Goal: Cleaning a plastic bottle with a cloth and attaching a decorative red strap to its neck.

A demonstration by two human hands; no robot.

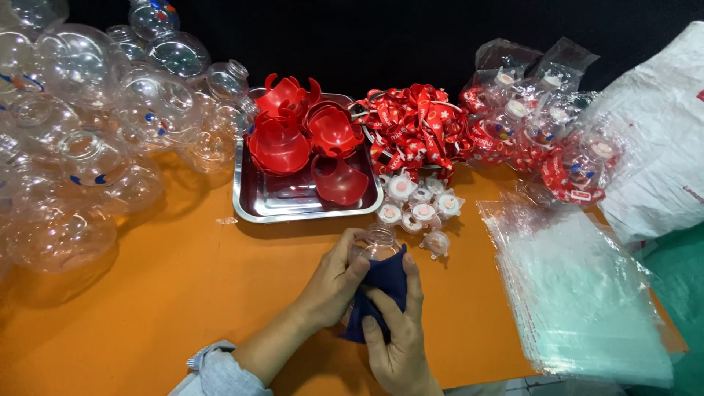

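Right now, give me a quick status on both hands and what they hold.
Left hand gripping clear bottle. Right hand pressing blue cloth against it. Caps and tray just beyond, not touching.

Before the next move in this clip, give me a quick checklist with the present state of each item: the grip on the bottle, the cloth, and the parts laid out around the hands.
1. Left hand holds the clear round bottle by its side: ok.
2. Right hand presses the dark blue cloth against the bottle: ok.
3. Bottle neck open, no cap on it: ok.
4. Bottle surface clean: cannot tell, the cloth and fingers cover most of it.
5. White caps lie on the orange table just beyond the bottle: ok.
6. Red plastic pieces sit in the steel tray: ok.
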